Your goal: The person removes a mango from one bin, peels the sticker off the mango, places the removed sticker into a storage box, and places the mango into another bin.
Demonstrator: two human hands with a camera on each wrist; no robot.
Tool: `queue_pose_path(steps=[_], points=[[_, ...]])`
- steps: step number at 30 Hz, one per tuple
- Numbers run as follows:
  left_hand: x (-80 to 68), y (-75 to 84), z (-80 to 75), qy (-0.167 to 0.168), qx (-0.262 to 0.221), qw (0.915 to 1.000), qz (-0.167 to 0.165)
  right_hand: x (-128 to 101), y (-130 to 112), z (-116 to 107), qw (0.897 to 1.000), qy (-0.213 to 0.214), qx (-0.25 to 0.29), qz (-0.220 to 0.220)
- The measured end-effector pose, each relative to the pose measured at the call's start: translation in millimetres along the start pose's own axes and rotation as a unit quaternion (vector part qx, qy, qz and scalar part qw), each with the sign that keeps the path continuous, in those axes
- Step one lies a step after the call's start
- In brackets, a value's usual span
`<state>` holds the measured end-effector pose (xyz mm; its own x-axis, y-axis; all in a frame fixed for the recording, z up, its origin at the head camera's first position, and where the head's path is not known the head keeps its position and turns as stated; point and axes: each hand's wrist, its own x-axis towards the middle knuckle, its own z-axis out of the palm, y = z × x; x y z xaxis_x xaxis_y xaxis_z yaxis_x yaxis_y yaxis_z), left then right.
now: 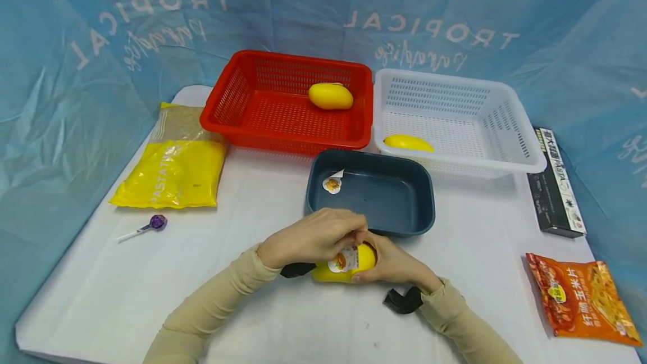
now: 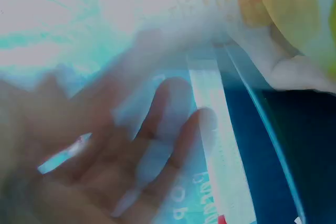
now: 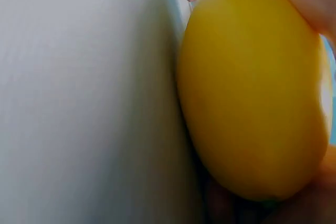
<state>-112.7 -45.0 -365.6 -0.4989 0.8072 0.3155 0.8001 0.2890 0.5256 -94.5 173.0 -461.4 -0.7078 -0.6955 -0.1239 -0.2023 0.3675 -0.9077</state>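
Basically, yellow mango-shaped fruit (image 1: 331, 275) is on the white-covered table (image 1: 268, 324), just off the near edge of the dark blue rectangular plastic tray (image 1: 384, 198). Right hand (image 1: 393, 262) has thumb and fingers clamped round it. Left hand (image 1: 320, 235) is bent over the white printed sticker (image 1: 343, 262) on the fruit; left wrist view shows blurred fingers apart, can't tell if any pinch the sticker. Only right wrist view shows the fruit's small green tip (image 3: 269, 202).

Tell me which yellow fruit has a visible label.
The yellow fruit in front of the dark bin: it shows a white label. The fruits in the red basket and white basket show none.
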Motion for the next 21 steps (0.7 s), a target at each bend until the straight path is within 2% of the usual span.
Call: queue_pose_path(steps=[3,5,6,12,21], points=[[1.6,-1.0,-12.0,0.083,-0.029,0.9959,0.021,0.7,-1.2,0.8,1.0,-0.003,-0.015,-0.005],[1.6,-1.6,-21.3,0.135,-0.031,0.9903,0.014,1.3,-2.2,1.1,1.0,-0.004,-0.023,-0.008],[1.5,-1.6,-25.5,0.149,-0.033,0.9883,0.003,1.4,-2.2,1.2,1.0,-0.001,-0.024,-0.008],[4.7,-11.6,-29.7,0.156,-0.022,0.9846,-0.075,2.6,-2.7,2.0,1.0,0.001,-0.022,-0.004],[12.3,-35.3,-20.2,0.169,-0.002,0.9784,-0.119,2.7,-2.3,3.0,1.0,-0.003,-0.021,-0.006]])
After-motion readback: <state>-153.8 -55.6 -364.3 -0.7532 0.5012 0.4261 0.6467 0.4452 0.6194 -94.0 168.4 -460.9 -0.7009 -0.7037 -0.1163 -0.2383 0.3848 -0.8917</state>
